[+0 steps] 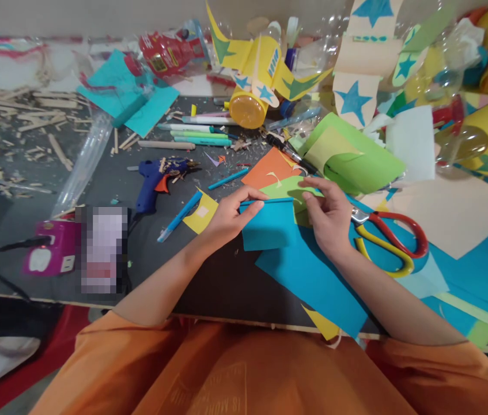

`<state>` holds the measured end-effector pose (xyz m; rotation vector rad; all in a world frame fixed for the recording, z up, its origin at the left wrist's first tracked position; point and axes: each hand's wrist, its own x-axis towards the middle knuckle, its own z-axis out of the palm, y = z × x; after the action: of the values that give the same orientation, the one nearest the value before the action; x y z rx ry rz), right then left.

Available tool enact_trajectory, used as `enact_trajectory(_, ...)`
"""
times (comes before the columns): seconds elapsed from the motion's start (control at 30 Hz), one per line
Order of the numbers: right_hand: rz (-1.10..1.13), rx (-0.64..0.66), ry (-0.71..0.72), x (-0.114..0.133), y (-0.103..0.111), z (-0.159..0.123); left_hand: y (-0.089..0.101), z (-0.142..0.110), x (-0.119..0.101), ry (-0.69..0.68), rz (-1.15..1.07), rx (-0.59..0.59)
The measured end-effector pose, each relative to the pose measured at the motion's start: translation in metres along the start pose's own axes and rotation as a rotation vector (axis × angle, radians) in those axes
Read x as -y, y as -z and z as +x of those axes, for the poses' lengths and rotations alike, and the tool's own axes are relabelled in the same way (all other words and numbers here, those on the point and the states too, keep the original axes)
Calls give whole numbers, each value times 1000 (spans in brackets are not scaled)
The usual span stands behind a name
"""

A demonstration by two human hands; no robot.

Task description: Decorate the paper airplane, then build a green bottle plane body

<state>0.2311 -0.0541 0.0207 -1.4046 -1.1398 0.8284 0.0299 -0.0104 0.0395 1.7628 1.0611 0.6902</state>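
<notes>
A small blue sheet of paper (267, 227) with its top edge folded or rolled over is pinched between the thumb and fingers of my left hand (235, 213). Just right of that sheet, my right hand (328, 213) has its fingers curved and apart, with nothing plainly between them. Beneath it lie a green paper piece (302, 202) and an orange sheet (272, 167). A larger blue sheet (317, 274) is under my right forearm. Scissors with red and yellow handles (393, 242) lie to the right of my right hand, blades partly hidden.
A blue glue gun (152, 178), a blue pen (181, 214) and several markers (200, 135) lie left of my hands. Farther left are a purple box (49, 248) and wood scraps (23, 115). A yellow winged bottle craft (252, 75) and a green paper roll (356, 150) stand behind.
</notes>
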Motion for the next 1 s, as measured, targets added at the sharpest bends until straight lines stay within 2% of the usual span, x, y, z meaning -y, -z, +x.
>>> enact_trajectory(0.13, 15, -19, 104, -2, 2, 1, 1, -1, 0, 27, 5, 18)
enact_trajectory(0.3, 19, 107, 185, 2, 3, -2, 0, -3, -3, 37, -22, 78)
enact_trajectory(0.43, -28, 291, 101, 7, 1, -8, -2, -3, -5, 14, -36, 110)
enact_trajectory(0.57, -93, 360, 38, 12, -4, -9, -5, -5, -5, -25, -5, 149)
enact_trajectory(0.73, -60, 389, 15, 15, -5, -6, -8, -8, -4, -45, -2, 148)
enact_trajectory(1.0, -60, 362, 29, 12, -3, -5, -7, -5, 0, 52, -89, 82)
